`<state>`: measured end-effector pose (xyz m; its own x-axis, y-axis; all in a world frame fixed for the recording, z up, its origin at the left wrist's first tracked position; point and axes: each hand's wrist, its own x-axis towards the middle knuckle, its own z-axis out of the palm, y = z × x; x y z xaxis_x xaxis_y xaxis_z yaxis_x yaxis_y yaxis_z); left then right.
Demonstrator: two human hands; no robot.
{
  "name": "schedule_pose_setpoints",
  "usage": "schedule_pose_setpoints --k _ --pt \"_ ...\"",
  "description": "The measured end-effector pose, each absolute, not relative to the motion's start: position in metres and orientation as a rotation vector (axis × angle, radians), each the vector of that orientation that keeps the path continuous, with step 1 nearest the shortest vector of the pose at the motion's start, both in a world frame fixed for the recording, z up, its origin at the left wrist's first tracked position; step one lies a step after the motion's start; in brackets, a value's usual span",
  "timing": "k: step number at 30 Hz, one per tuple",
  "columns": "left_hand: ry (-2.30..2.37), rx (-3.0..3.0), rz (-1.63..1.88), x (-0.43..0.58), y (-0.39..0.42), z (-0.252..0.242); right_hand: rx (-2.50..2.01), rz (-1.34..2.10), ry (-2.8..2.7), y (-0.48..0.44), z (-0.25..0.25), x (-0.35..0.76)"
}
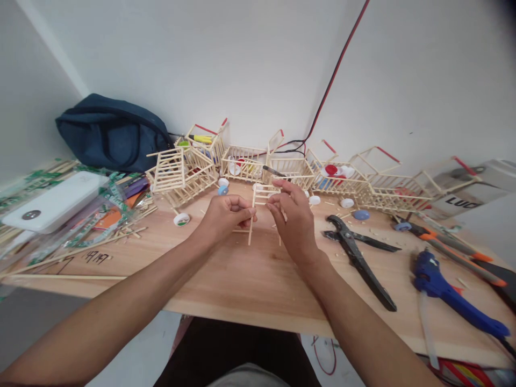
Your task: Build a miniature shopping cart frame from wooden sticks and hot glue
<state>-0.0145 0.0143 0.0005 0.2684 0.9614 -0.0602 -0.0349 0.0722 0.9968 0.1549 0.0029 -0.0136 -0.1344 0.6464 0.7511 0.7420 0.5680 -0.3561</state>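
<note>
Two hands meet on one small stick frame (260, 194), held over the middle of the wooden table (250, 285), just in front of me. My left hand (224, 216) is curled nearly closed, thumb and fingertips pinched on the frame's left upright. My right hand (293, 220) pinches the right side, fingers pressed together around the sticks, with the forefinger lying along the top. The frame is pale bare wood: thin uprights joined by a few short rungs near the top, like a little ladder. Its long axis stands roughly upright, leaning slightly, with the free ends pointing down at the table; I cannot tell whether they touch it. Behind it, along the wall, runs a row of stick baskets (290, 169). Black pliers (355, 252) lie just right of my right wrist, and a blue glue gun (443, 287) lies farther right.
</note>
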Motion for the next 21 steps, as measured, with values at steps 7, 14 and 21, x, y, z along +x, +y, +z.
schedule_pose_setpoints --k 7,14,21 --pt "1.024 1.257 0.971 -0.0141 0.0133 0.0037 -1.132 -0.132 -1.847 0.0030 -0.0133 0.1545" --pt "1.017 1.242 0.975 -0.0138 0.0138 0.0014 -1.127 -0.142 -1.850 0.0029 -0.0139 0.1546" --pt "1.009 1.233 0.978 -0.0140 0.0141 0.0004 -1.144 -0.120 -1.850 0.0025 -0.0135 0.1549"
